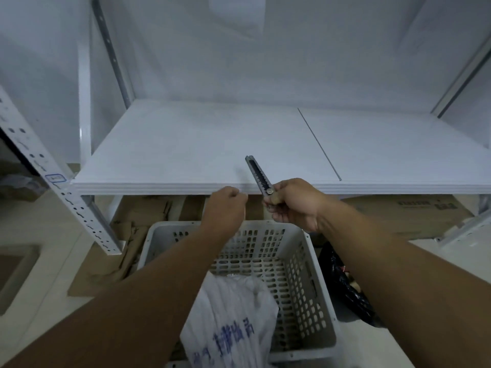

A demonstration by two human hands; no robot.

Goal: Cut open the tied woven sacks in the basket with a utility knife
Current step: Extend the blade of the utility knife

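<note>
Head view: right hand [295, 205] grips a slim grey metal utility knife [259, 176], its tip angled up and away from the body, probably for safety. Left hand [225, 205], just beside it, is curled and holds nothing visible. Below both hands, a white woven sack with blue print [231, 322] lies in a pale perforated plastic basket [305, 288].

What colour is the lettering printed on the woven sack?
Blue lettering on the white sack, head view.

We get soft, dim, bluish light, barely any shadows, grainy detail, and fisheye bending at the edges.
</note>
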